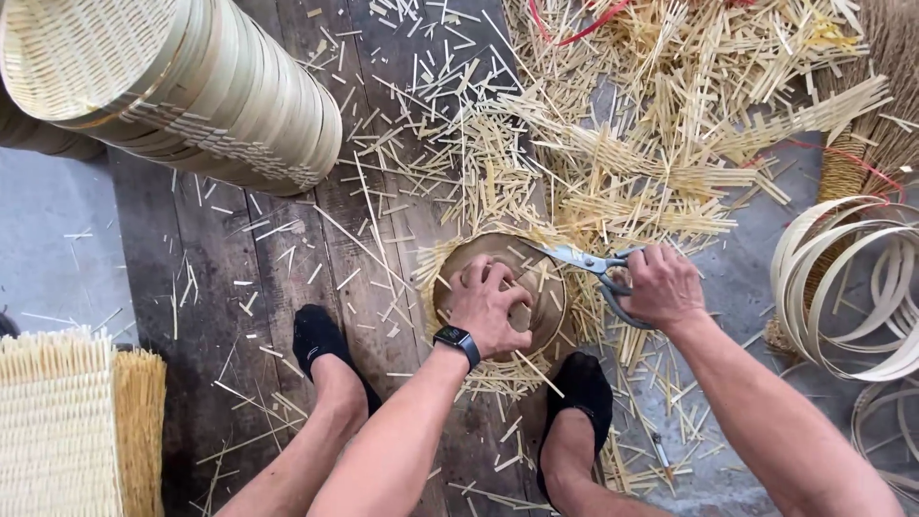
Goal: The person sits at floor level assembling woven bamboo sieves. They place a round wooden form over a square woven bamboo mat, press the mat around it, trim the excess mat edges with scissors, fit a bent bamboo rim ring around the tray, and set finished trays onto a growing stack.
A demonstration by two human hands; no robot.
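Observation:
My left hand (490, 304) presses down flat on a round wooden disc (542, 316) that lies on a woven bamboo mat (436, 263) whose strip ends stick out around the disc. A dark smartwatch (457, 340) sits on that wrist. My right hand (661, 285) grips the handles of metal scissors (574, 257). The blades point left and lie at the disc's upper right edge, over the protruding strips. My two feet in black socks (321, 340) (579, 388) rest on either side below the disc.
A tall stack of round bamboo steamer rings (191, 86) lies on its side at the upper left. Cut bamboo strips (651, 115) litter the wooden planks and floor. Coiled bamboo hoops (852, 287) sit at the right. Woven mats (67, 421) stand at the lower left.

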